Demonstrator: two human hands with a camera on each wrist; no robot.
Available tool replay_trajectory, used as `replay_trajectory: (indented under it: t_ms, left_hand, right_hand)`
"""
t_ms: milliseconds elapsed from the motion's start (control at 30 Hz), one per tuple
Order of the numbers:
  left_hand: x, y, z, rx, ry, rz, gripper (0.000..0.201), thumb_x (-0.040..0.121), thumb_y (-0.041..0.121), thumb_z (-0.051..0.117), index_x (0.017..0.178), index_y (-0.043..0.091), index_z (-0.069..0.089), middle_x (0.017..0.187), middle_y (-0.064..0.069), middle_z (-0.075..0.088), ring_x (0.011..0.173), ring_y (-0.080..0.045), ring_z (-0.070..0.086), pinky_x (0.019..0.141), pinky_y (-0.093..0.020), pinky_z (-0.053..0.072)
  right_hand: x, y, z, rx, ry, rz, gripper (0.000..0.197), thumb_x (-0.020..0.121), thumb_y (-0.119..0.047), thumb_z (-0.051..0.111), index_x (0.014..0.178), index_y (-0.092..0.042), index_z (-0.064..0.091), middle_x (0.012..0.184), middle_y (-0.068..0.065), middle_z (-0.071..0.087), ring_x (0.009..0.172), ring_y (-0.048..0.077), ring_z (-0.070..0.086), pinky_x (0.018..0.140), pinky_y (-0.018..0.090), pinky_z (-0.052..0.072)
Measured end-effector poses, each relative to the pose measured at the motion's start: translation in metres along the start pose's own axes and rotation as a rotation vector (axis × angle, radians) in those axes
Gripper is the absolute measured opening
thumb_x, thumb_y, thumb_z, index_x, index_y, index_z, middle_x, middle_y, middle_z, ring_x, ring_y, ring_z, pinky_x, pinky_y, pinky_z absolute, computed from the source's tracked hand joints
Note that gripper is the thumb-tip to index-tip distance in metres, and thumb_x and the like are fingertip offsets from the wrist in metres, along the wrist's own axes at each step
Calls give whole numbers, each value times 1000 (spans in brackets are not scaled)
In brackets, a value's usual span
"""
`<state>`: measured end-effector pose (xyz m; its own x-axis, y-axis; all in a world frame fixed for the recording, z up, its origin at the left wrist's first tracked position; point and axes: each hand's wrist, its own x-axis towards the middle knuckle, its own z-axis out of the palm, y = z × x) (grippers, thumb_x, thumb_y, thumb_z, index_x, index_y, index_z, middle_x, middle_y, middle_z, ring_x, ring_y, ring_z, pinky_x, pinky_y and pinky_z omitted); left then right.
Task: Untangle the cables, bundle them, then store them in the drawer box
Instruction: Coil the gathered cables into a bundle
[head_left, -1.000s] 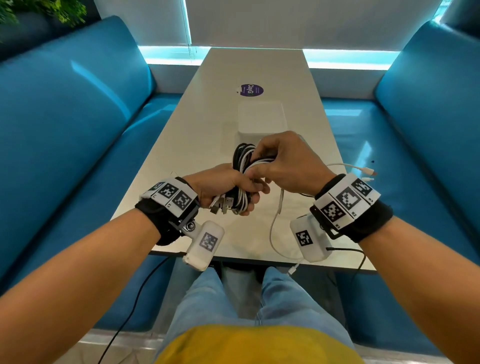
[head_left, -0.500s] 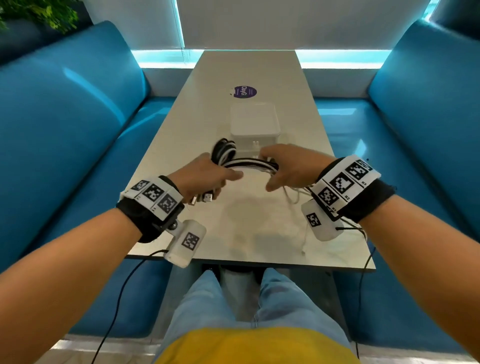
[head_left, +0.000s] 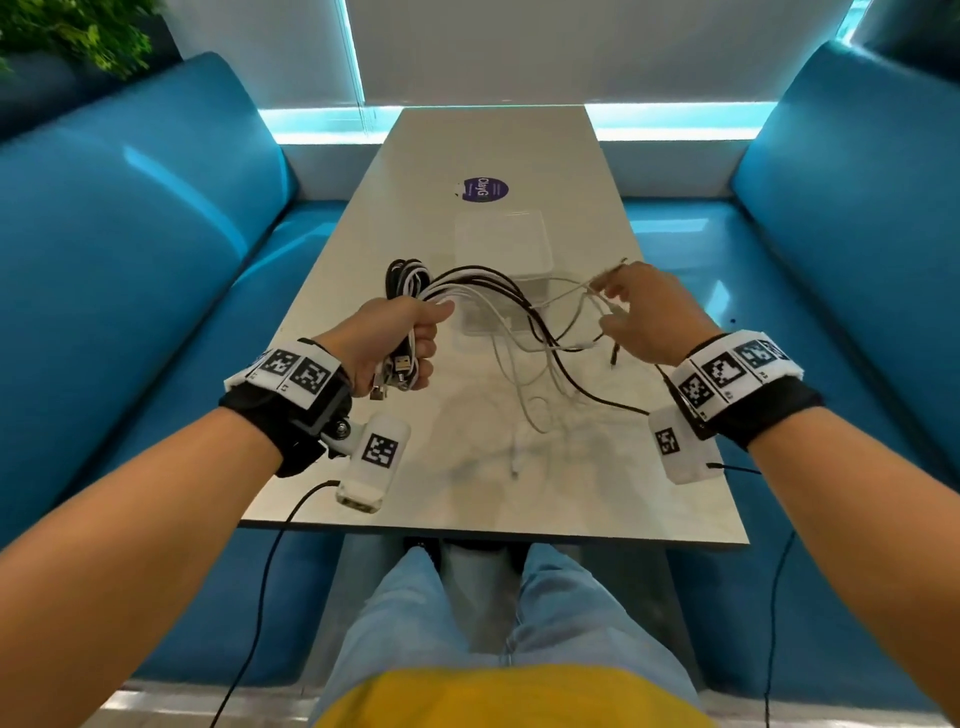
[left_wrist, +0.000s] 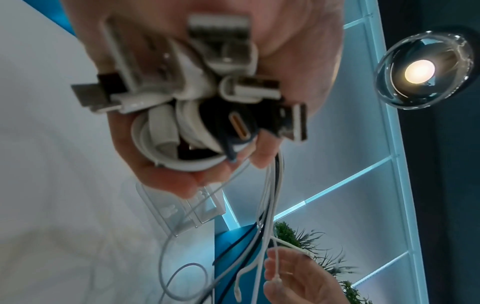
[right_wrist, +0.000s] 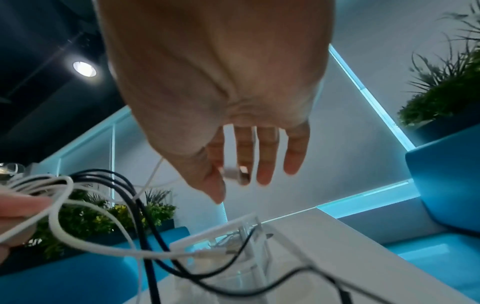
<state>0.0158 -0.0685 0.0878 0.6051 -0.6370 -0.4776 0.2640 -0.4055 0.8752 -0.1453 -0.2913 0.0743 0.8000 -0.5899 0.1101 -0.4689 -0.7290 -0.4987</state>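
Booth seating: two glossy teal upholstered benches (head_left: 130, 249) flank a long pale marble-look table (head_left: 467, 483), which runs away from me to a white wall edged with cyan light strips (head_left: 322, 122). Green potted foliage (head_left: 78, 31) stands above the left bench back. Overhead, in the left wrist view, a clear glass globe lamp (left_wrist: 420, 70) glows warm against a dark ceiling.

On the table: one round purple sticker (head_left: 485, 189) toward the far end; nearer me, one translucent white plastic drawer box (head_left: 503, 254), standing between my hands and the sticker.

My left hand (head_left: 397, 343) is clamped in a fist around the bundle of black and white charging cables (head_left: 410, 275). Looped coils rise above the fist, and a cluster of USB plugs (left_wrist: 223, 82) sticks out below it, close to the wrist camera.

Loose black and white strands fan from the fist across to the right, above the table in front of the drawer box, and some droop onto the surface.

My right hand (head_left: 652, 317) is held above the table, well apart from the left. Thumb and forefinger pinch a thin white cable end (right_wrist: 233, 174); the other fingers (right_wrist: 293, 156) are spread and nearly straight.

Below the table edge: my pale blue jeans (head_left: 519, 623) and a yellow shirt hem (head_left: 509, 699).
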Motion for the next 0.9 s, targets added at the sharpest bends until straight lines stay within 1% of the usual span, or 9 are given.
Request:
replay_trajectory:
  t_ms: [100,200,267,333,400,500,667,767,900]
  left_hand:
    - [1,1,2,-6,9,-12,44,89,37,63,58,23,36,52,1,36,46,-18,36,52,-27,37]
    - [2,1,4,-17,12,-20,43,89,38,63,57,22,37,52,2,38,47,-18,39,53,-27,41]
    - [2,2,5,-41,15,-18,44,89,38,63,57,22,38,52,2,38,48,-18,40,53,-27,42]
    - [1,5,6,-68,12,-12,43,89,38,62,57,22,38,53,2,38,48,-17,40,54,-27,42]
    - [-1,9,5,-105,23,-2,44,91,38,60,57,22,37,50,3,38,46,-17,41,53,-26,41]
    - [-3,18,-3,-165,65,32,46,93,37,56,54,22,36,47,3,37,42,-16,39,50,-24,41]
    - [-4,22,-15,-185,131,64,46,92,37,57,53,22,38,48,3,38,44,-16,40,52,-25,42]
    - [-4,21,-13,-136,138,53,46,90,38,60,52,22,40,49,3,40,45,-17,42,54,-27,43]
    - [-6,22,-4,-24,135,27,41,88,34,63,55,22,42,53,1,42,48,-17,43,55,-28,46]
  right_hand:
    - [-3,-6,3,-52,-100,94,13,82,-30,69,91,-29,60,104,2,65,95,21,59,84,34,48]
    - [-10,-19,8,36,-166,62,27,84,-45,66,77,-20,61,84,3,69,82,21,63,79,36,52]
    - [-21,-33,16,279,-304,15,39,86,-54,60,77,-16,64,79,2,71,75,16,66,76,34,54]
    - [-29,-37,29,379,-433,-41,43,85,-61,56,88,-19,66,87,-5,73,86,10,67,85,35,53]
    - [-32,-33,42,261,-600,-92,43,84,-64,54,101,-25,65,93,-10,73,99,7,64,96,36,46]
    - [-31,-11,48,-93,-783,-12,37,88,-58,54,98,-25,64,81,-10,73,93,8,64,90,34,43]
    - [-17,18,27,-199,-552,191,30,94,-34,56,74,-13,63,69,0,65,65,16,59,70,27,46]
    - [-9,16,10,-293,-373,271,32,87,-36,67,100,-7,64,105,10,65,97,27,61,83,31,47]
    - [-5,-6,-17,-100,-195,320,89,64,-39,87,136,-15,40,138,13,47,126,34,46,101,46,41]
